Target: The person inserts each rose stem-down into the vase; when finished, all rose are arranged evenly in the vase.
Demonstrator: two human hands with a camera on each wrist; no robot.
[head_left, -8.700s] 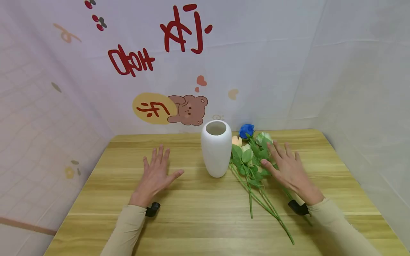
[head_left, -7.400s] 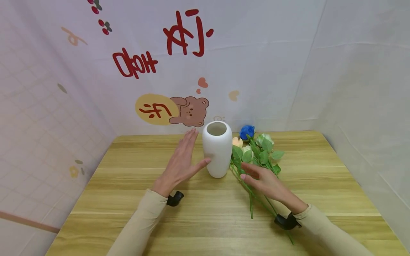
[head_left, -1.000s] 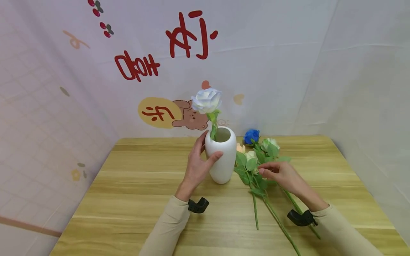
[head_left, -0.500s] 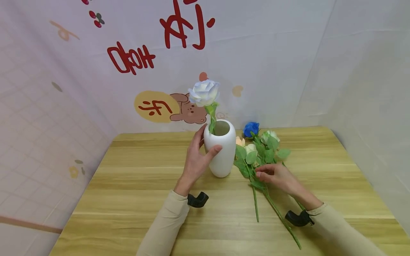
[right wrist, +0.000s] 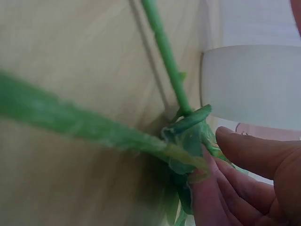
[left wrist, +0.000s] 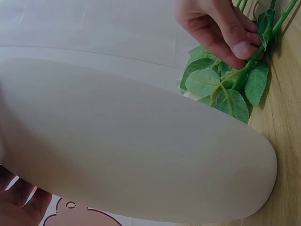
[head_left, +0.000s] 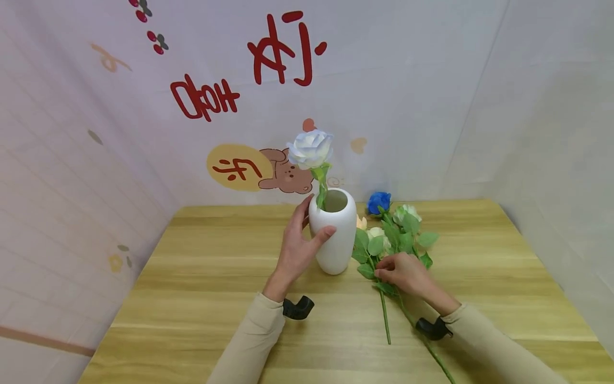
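My left hand [head_left: 295, 250] holds the white vase [head_left: 338, 242] from its left side, thumb across the front and fingers behind. The vase stands upright, with one pale white-blue rose [head_left: 310, 150] leaning left out of its mouth. Right of the vase, my right hand [head_left: 408, 277] pinches a green rose stem [left wrist: 252, 62] between thumb and fingers, among the leaves [head_left: 376, 245]. In the right wrist view a second stem [right wrist: 94, 122] passes close in front of the fingers. Which bloom the pinched stem belongs to is hidden by leaves.
A blue rose [head_left: 379, 203], a pale green-white rose [head_left: 406, 214], a cream rose [head_left: 376, 234] and a peach bloom [head_left: 361, 222] lie by the vase on the wooden table [head_left: 201, 298]. Their stems point toward the front. A printed cloth wall [head_left: 408, 106] stands behind.
The pale rose has come to stand in the vase and my left hand has taken hold of the vase. Lately my right hand has moved left over the stems and pinched one.
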